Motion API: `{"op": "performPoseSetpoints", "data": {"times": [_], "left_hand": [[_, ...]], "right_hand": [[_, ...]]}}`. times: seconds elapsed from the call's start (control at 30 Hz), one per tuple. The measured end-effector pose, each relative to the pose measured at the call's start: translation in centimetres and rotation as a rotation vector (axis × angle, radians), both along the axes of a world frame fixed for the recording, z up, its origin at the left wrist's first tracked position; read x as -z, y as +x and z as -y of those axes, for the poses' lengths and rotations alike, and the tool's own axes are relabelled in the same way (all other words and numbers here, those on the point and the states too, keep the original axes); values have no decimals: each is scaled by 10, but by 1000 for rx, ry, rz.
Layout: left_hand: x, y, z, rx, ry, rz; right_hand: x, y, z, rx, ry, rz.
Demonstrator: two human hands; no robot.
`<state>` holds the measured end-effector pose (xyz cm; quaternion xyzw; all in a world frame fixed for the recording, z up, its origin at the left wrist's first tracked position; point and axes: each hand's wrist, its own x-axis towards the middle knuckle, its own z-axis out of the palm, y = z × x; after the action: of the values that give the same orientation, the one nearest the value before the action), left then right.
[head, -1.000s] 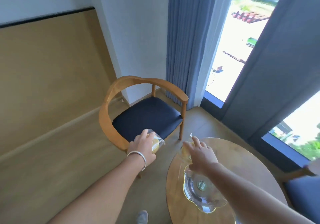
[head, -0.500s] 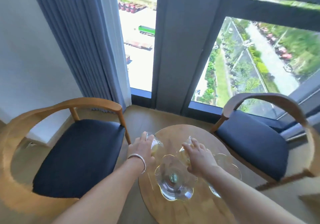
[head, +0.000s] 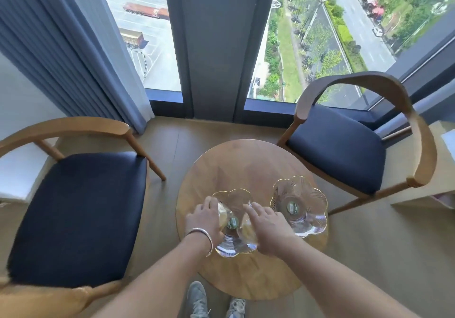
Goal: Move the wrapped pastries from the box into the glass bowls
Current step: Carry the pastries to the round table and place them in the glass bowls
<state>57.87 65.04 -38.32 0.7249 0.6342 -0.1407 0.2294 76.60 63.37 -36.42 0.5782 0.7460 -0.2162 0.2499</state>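
Two scalloped glass bowls with gold rims stand on a small round wooden table. Over the left glass bowl both my hands hold wrapped pastries. My left hand, with a silver bangle at the wrist, grips a clear-wrapped yellow pastry at the bowl's left side. My right hand grips a second wrapped pastry at the bowl's right side. The right glass bowl holds nothing but a green sticker. No box is in view.
A wooden armchair with a dark blue seat stands left of the table, a second one at the right. Behind are tall windows and a blue curtain. My shoes show below the table's near edge.
My view swung right from the left chair to the table. Both hands, each still holding a pastry, came down over the left bowl.
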Motion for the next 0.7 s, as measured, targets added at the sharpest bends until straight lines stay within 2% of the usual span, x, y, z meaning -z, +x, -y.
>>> {"op": "performPoseSetpoints", "data": {"times": [0.3, 0.7], "left_hand": [[69, 14, 24, 27, -38, -68], [121, 43, 30, 14, -16, -44]], "right_hand": [[77, -4, 3, -109, -114, -32], [127, 10, 3, -167, -25, -177]]}}
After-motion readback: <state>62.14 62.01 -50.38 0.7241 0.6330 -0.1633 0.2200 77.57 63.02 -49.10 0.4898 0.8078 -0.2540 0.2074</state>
